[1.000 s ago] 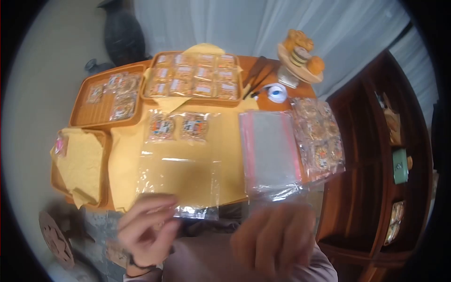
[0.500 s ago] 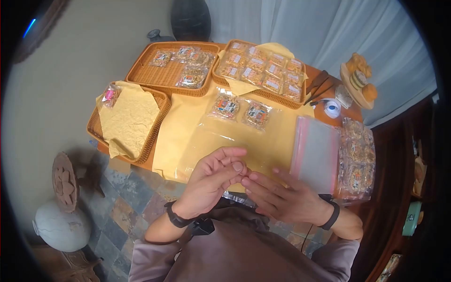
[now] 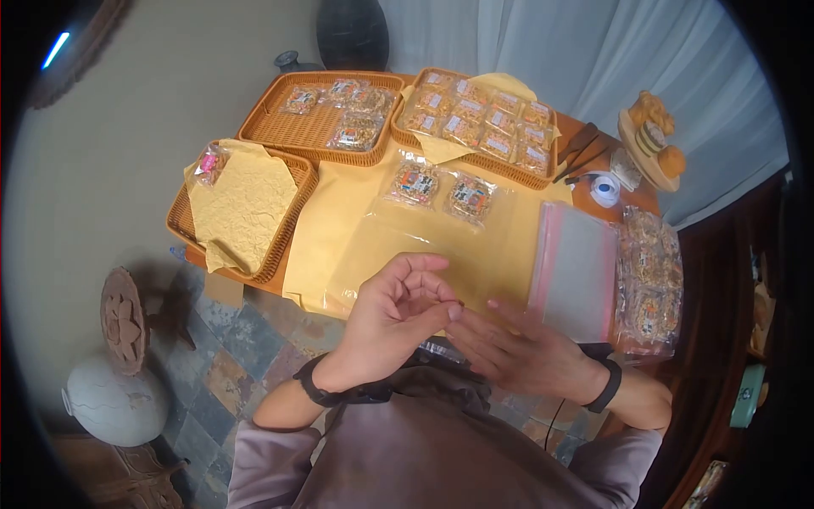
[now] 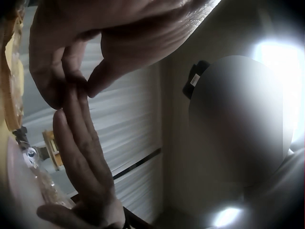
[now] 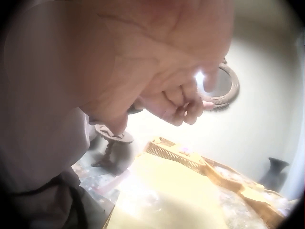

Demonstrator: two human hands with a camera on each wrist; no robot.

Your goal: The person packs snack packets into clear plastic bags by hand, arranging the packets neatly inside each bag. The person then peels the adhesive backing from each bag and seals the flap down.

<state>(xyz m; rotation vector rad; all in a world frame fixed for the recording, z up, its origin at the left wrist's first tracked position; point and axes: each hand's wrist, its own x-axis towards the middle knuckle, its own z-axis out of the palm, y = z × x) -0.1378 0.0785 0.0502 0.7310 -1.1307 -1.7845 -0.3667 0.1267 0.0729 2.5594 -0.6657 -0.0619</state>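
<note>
In the head view my left hand (image 3: 390,318) and right hand (image 3: 534,356) meet above the table's front edge. With its fingers curled, the left hand pinches the fingertips of the right hand (image 4: 86,157), as the left wrist view shows. The right hand's fingers lie nearly straight. Just beyond them a large clear plastic bag (image 3: 407,254) lies flat on yellow cloth (image 3: 318,229). At its far end are two wrapped round snack packs (image 3: 413,184), side by side. To the right sits a stack of clear bags (image 3: 572,271) with pink edges.
Along the back stand a half-filled wicker basket (image 3: 284,123) and a fuller one (image 3: 475,161). A cloth-lined basket (image 3: 288,233) is at left. Far right lies a clear bag of snack packs (image 3: 649,280), near a tape roll (image 3: 605,189) and a pastry stand (image 3: 649,140).
A second ago my hands were apart, low at the table's front; they came together by half a second ago and stay so. The head view swung, then shifted slightly. The snack packs stay put.
</note>
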